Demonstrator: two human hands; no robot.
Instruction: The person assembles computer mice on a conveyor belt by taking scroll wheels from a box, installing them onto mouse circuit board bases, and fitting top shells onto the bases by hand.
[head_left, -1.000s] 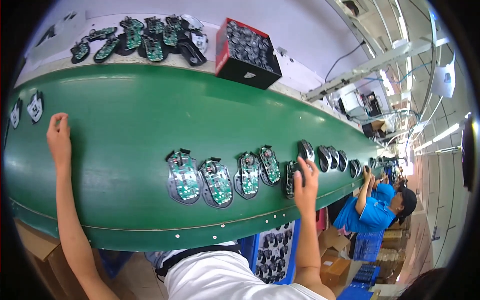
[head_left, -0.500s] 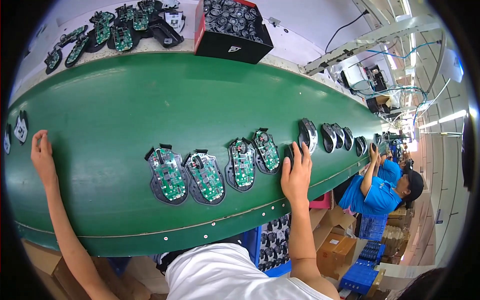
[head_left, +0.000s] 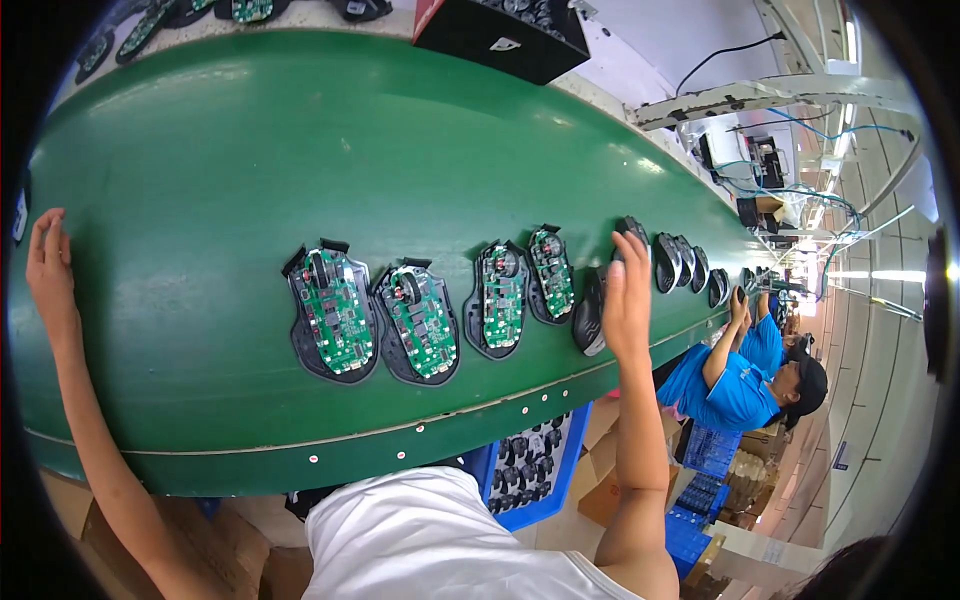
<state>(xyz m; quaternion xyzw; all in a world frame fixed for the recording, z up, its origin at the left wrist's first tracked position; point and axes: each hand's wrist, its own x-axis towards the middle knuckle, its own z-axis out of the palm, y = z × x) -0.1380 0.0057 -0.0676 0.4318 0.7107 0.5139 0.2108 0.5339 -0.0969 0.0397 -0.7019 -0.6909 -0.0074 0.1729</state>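
At the far left of the green conveyor, my left hand (head_left: 50, 265) is empty, its fingers apart and slightly bent. Nearest to it is a mouse shell piece (head_left: 21, 215), cut off by the picture's rim. My right hand (head_left: 628, 305) has its fingers stretched out beside a closed black computer mouse (head_left: 592, 312). Its fingertips overlap a farther mouse (head_left: 630, 228); I cannot tell whether they touch it. Between my hands lie open mouse bases with green circuit boards: two on the left (head_left: 337, 315) (head_left: 418, 325), two on the right (head_left: 498, 300) (head_left: 551, 275).
More mice (head_left: 684, 262) line the belt to the right, toward co-workers in blue shirts (head_left: 715, 385). A black box of small parts (head_left: 520, 45) and more circuit boards (head_left: 150, 30) stand on the far ledge. Below the belt's near edge is a blue crate (head_left: 535, 510).
My right hand has come off the black mouse and reaches toward the mouse beyond it. My left hand has shifted further left. The whole view has tilted, bringing the belt higher.
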